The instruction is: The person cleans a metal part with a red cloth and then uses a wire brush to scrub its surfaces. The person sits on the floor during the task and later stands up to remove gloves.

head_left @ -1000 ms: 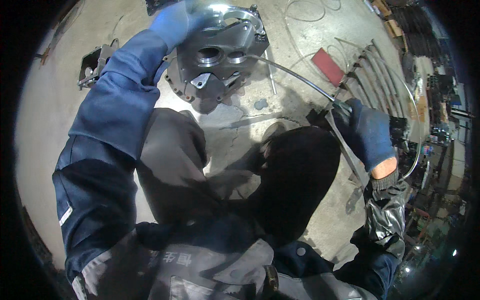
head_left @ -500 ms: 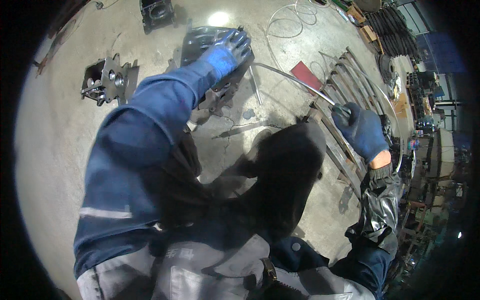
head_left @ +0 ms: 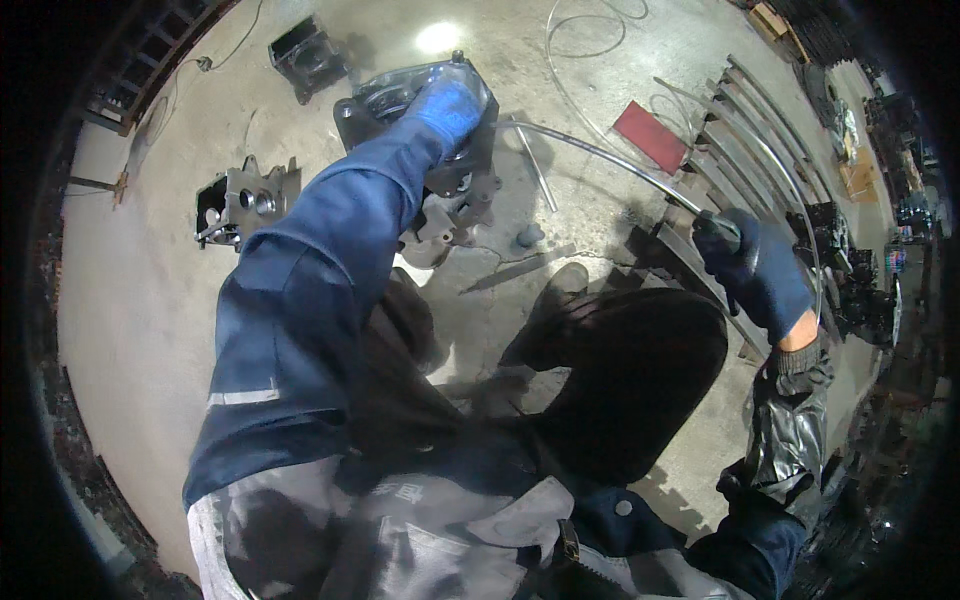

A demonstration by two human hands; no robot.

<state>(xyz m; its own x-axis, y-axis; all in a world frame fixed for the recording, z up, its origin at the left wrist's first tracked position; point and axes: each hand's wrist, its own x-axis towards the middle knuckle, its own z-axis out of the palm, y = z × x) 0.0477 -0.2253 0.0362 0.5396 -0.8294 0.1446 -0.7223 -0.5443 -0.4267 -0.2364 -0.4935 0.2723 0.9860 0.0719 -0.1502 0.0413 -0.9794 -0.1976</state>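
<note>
On the floor in front of me lies a large dark metal casting (head_left: 440,215) with openings and a flat upper face. My left hand (head_left: 450,108), in a blue glove, presses down on the far part of it; its fingers are smeared and blend into the metal. My right hand (head_left: 750,262), gloved in dark blue, is closed around the grip end of a long metal bar (head_left: 610,158). That bar slants from the right hand to the casting's right side, where its far end meets the edge close to my left hand. How that end sits is hidden.
A thin rod (head_left: 538,170) lies right of the casting. Beyond it are a red sheet (head_left: 650,136) and a slatted pallet (head_left: 745,140). Two smaller castings, one at left (head_left: 243,203) and one at the back (head_left: 308,62), stand on the floor. A thin cable (head_left: 555,75) loops at the back.
The view has turned, so the castings and pallet sit differently in the picture. My right hand still holds the bar, and my left hand is still on the casting.
</note>
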